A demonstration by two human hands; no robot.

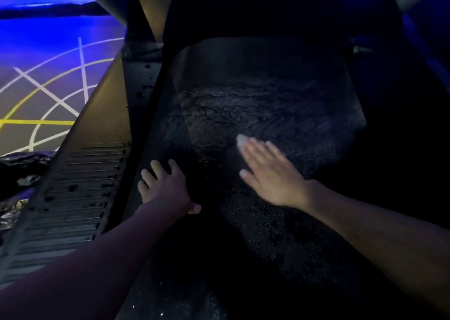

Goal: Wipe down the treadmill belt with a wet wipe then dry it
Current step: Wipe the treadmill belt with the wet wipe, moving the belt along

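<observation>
You are working in very dim light. The one strong source is a blue-violet glow over the floor (pixel 48 52) at ten o'clock, bright enough that its white and yellow lines show crisply. A weak warm light reaches the belt (pixel 267 100) near the centre and toward one o'clock, picking out its grain and smears. From three round to six o'clock the picture sinks into near black. Your right hand (pixel 270 173) is smeared by motion blur, and the pale wipe (pixel 241 140) at its fingertips is a soft blob. Your left hand (pixel 165 185) reads sharper. The side rail (pixel 80 185) at eight o'clock carries a dull sheen. Straight edges bow toward the borders.
</observation>
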